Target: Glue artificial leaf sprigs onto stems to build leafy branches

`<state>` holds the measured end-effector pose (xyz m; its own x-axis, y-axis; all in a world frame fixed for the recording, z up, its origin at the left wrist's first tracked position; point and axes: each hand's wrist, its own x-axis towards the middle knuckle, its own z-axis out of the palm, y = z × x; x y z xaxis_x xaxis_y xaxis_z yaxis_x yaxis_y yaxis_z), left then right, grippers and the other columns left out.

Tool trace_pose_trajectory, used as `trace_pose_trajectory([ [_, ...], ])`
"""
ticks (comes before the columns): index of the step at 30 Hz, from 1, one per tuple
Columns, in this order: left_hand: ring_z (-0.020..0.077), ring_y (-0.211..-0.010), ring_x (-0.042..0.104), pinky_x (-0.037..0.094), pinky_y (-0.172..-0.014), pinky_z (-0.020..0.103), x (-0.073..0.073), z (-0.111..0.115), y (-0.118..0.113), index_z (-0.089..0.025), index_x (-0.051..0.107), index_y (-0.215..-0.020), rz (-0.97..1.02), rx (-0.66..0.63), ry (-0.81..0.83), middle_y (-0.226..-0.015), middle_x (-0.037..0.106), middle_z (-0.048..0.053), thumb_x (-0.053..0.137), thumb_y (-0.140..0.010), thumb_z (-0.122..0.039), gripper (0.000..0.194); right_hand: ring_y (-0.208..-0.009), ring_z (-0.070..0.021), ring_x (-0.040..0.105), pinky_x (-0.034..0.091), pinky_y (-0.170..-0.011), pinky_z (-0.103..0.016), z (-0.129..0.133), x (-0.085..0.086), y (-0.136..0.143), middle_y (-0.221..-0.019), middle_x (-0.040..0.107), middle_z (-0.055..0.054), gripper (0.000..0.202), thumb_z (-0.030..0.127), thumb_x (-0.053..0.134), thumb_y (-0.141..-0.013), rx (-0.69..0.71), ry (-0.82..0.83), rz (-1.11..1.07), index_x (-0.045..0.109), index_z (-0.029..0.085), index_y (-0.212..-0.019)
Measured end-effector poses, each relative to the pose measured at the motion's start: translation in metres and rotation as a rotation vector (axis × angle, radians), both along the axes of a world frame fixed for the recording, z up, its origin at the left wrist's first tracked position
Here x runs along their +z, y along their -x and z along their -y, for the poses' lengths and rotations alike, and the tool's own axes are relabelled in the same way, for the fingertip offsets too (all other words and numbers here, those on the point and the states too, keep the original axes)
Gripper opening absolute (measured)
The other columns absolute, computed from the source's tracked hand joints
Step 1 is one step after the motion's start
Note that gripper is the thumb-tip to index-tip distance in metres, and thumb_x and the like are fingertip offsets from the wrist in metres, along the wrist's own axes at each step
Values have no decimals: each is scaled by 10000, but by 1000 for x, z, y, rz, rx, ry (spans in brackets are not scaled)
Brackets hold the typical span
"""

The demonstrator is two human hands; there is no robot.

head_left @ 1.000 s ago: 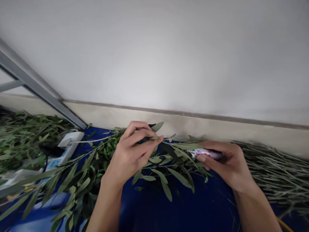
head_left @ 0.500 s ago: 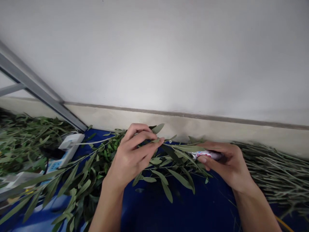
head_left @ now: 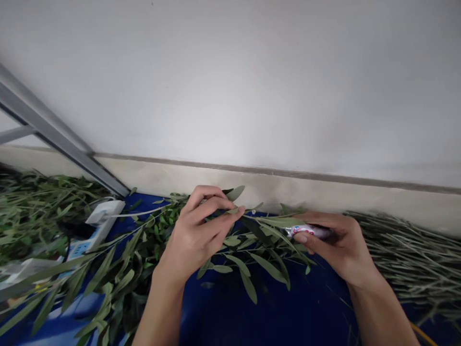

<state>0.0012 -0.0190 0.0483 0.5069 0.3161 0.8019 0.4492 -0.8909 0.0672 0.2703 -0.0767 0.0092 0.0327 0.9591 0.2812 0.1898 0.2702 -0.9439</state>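
Note:
My left hand (head_left: 201, 230) pinches the thin stem of a leafy green branch (head_left: 268, 271) between thumb and fingertips. Long narrow leaves spread from it toward my right hand. My right hand (head_left: 336, 247) is closed around a small silvery tube (head_left: 309, 231) printed in red and blue. The narrow end of the tube points left, against the leaves and stems, and my palm hides its other end. Whether anything comes out of the tube cannot be made out. More leafy branches (head_left: 122, 269) lie to the left of and beneath my left hand.
A blue table (head_left: 259, 317) stands against a white wall (head_left: 230, 81). At the left are a white and blue power strip (head_left: 84, 240) with plugs, a metal frame post (head_left: 65, 139) and a heap of green foliage (head_left: 32, 206). Bare stems (head_left: 414, 259) are piled at the right.
The camera view has shifted very slightly. Both hands, the branch and the tube otherwise keep nearly the same positions.

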Motion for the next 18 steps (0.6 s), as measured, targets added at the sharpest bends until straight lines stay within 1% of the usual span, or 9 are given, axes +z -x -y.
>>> trace_pose_trajectory([
  [2, 233, -987, 597, 598, -729, 384, -1, 0, 0, -170, 732, -954, -3, -3, 8, -919, 723, 59, 800, -837, -24, 199, -541, -102, 581, 445, -454, -200, 0, 0, -1, -821, 800, -58, 114, 306, 858, -811, 1, -1, 15, 858, 232, -898],
  [6, 236, -1004, 589, 604, -715, 379, -3, -1, 0, -163, 729, -970, -17, -10, 25, -929, 721, 66, 788, -845, -14, 203, -506, -91, 553, 428, -446, -196, 0, 3, -2, -711, 755, -24, 103, 312, 839, -828, -20, -23, 75, 854, 240, -900],
  [8, 239, -1014, 585, 608, -710, 381, -3, -2, 0, -162, 725, -994, -29, -8, 22, -944, 718, 68, 780, -853, -13, 213, -506, -97, 563, 422, -442, -199, 0, 4, -2, -688, 745, -20, 102, 315, 830, -834, -25, -41, 109, 852, 237, -895],
  [13, 239, -1003, 576, 611, -691, 388, -2, -1, -1, -157, 725, -1018, -63, 18, 3, -953, 695, 74, 761, -878, -29, 193, -607, -148, 666, 487, -509, -227, -1, 8, 0, -765, 788, -41, 102, 308, 803, -855, -37, -83, 192, 845, 219, -884],
  [15, 239, -997, 573, 611, -686, 394, -1, 0, -1, -156, 727, -1022, -76, 23, -1, -948, 686, 76, 745, -892, -28, 183, -630, -160, 682, 508, -535, -240, -2, 8, 0, -801, 801, -50, 112, 316, 796, -862, -43, -98, 214, 842, 216, -881],
  [18, 246, -1003, 572, 613, -697, 408, -1, 1, 0, -155, 727, -1038, -89, 33, -1, -948, 682, 80, 727, -904, -27, 186, -629, -166, 683, 511, -531, -251, -3, 7, -1, -810, 805, -58, 136, 336, 789, -870, -47, -98, 229, 839, 209, -880],
])
